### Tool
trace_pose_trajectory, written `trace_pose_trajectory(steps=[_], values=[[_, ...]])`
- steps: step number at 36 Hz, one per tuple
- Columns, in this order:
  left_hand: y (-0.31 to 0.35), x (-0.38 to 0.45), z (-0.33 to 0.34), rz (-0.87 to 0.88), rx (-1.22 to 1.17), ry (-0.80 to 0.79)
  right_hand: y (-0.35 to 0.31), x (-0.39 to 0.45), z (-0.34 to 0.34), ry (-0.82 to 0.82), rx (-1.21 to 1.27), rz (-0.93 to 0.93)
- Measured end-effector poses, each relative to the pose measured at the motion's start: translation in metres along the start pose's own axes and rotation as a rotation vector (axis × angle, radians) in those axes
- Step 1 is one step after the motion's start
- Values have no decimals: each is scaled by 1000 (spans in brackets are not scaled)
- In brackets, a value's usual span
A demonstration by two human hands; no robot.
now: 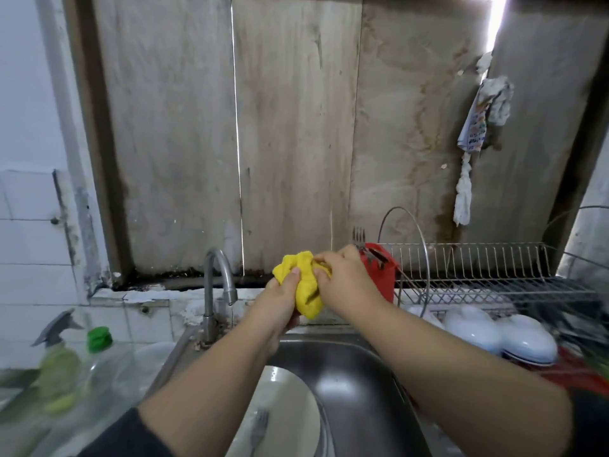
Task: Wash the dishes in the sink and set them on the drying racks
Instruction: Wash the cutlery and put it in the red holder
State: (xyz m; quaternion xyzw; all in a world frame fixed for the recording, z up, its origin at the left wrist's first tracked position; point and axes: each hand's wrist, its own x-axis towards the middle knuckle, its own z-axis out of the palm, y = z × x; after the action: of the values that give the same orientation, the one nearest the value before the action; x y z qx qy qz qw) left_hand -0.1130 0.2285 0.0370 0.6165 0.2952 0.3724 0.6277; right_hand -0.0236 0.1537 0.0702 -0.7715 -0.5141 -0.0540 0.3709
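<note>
Both of my hands are raised above the steel sink [359, 384] and hold a crumpled yellow cloth [304, 285] between them. My left hand [280, 301] grips its lower left side, thumb on top. My right hand [342, 278] grips its right side with curled fingers. Low in the sink lies a white plate [286, 404] with a fork [258, 427] on it. To the right stands a wire drying rack [487, 275] with white bowls [501, 331] turned upside down beneath it.
A curved tap [214, 291] stands behind the sink, left of my hands. A red cutlery holder [382, 275] with forks hangs on the rack's left end. A spray bottle [59, 361] and a green-capped bottle [102, 361] stand on the left counter. Rags [478, 127] hang on the wall.
</note>
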Motion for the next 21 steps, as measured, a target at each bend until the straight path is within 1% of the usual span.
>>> trace_pose_trajectory(steps=[4,6,9,11,12,14,17,21], values=[[-19,-18,-11,-31,-8,49,0,-21,21,53,151,168],[-28,-26,-16,-57,-21,76,3,-29,33,70,331,315],[-39,-36,-20,-100,-20,84,9,-42,49,-14,804,599],[-43,-42,-22,-108,45,112,11,-51,56,-132,1157,753],[-46,-46,-24,-111,92,134,13,-55,61,-187,1282,801],[-52,-49,-26,-118,169,167,18,-63,70,-239,1429,852],[-60,-55,-28,-131,312,158,26,-70,81,-256,1576,893],[-75,-61,-28,-172,467,54,44,-83,99,-262,1747,918]])
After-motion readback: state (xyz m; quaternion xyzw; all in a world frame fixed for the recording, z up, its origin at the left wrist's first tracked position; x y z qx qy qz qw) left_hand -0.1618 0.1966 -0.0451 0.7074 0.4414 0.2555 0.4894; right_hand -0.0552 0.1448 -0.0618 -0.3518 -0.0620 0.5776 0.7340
